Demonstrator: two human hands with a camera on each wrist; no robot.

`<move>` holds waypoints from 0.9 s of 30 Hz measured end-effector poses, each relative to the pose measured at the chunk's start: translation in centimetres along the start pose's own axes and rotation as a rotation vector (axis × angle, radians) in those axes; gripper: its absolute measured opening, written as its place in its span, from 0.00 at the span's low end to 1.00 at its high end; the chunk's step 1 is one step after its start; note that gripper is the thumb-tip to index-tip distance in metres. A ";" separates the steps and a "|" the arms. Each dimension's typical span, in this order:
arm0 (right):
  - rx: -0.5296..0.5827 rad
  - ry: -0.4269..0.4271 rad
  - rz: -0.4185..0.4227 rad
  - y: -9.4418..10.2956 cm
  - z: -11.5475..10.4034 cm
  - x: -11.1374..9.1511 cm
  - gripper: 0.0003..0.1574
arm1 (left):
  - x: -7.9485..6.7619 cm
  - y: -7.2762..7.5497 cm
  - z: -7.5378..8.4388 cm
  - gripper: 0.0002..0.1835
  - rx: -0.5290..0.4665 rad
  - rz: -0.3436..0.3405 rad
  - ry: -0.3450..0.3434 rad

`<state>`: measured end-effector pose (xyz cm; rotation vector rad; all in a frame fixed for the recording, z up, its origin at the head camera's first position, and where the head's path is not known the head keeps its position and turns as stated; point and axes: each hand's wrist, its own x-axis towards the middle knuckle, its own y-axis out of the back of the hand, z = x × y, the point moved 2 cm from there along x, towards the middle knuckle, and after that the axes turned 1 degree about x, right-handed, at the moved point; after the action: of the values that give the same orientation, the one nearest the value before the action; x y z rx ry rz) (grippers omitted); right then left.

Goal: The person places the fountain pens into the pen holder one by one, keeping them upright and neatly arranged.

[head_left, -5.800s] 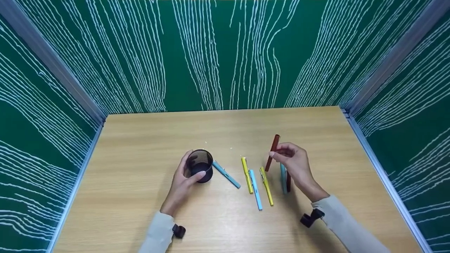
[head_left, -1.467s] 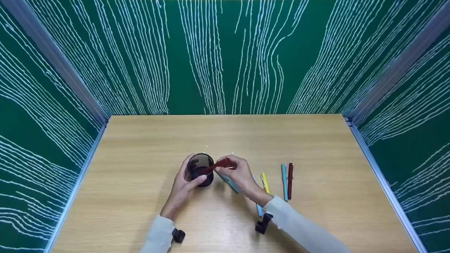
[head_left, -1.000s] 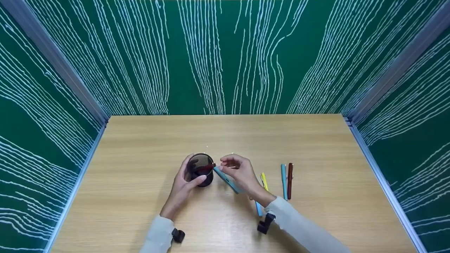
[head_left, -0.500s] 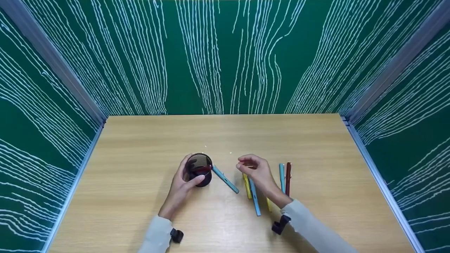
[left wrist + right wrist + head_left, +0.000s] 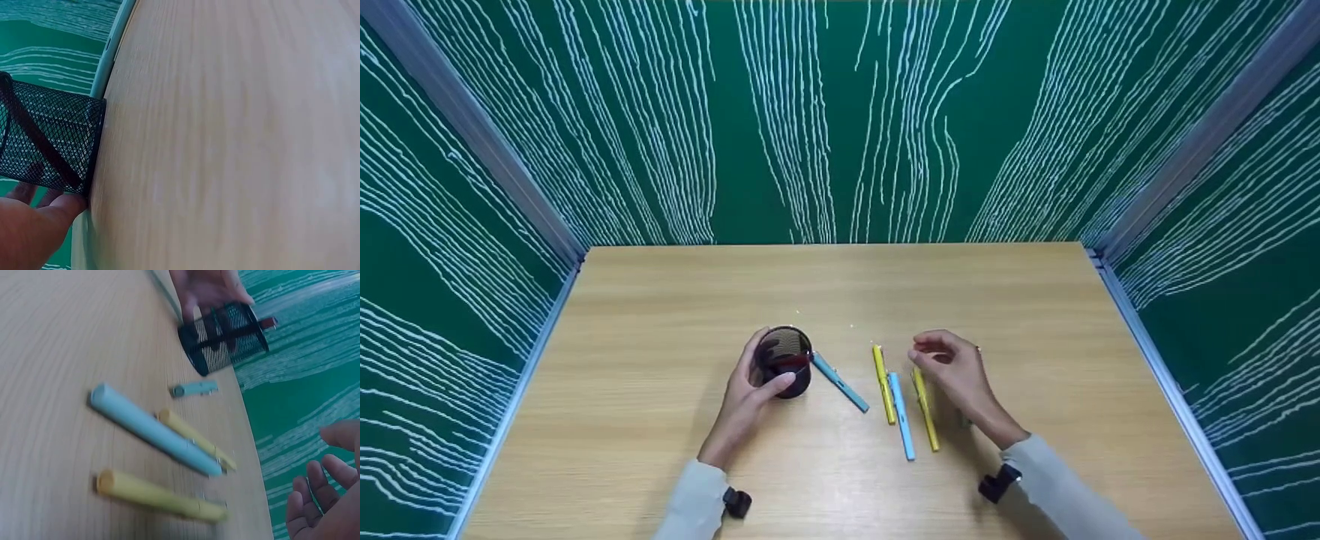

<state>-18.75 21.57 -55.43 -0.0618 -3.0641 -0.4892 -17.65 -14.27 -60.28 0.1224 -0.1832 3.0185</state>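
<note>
My left hand [image 5: 748, 401] grips a black mesh pen cup [image 5: 784, 336] standing on the table, with the thumb across its near side. Inside leans a dark red pen [image 5: 39, 135]; its end [image 5: 269, 323] pokes past the rim in the right wrist view. Over the pens on the right hovers my right hand [image 5: 956, 371], fingers loosely bent and holding nothing. Below and left of it lie a yellow pen [image 5: 926, 412], a light blue pen [image 5: 901, 418] and another yellow pen [image 5: 884, 386]. The right hand and wrist mostly hide a teal pen and a dark red pen.
A teal pen [image 5: 841, 382] lies slantwise just right of the cup. The wooden table [image 5: 660, 315] is bounded by green walls [image 5: 765, 217] with white wavy lines and by metal edge strips at both sides. Tiny white specks lie behind the pens.
My right hand brought a dark red pen from the right to the cup, let go of it inside, then moved back right, empty. The left hand keeps holding the cup.
</note>
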 end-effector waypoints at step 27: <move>-0.183 -0.039 0.105 7.3 6.3 -1.1 0.20 | 0.1 -0.1 -0.1 0.49 -0.010 -0.014 -0.020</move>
<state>-17.55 30.41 -59.18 -0.2395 -3.0245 -0.7675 -17.71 -14.15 -60.41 0.1525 -0.1988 3.0025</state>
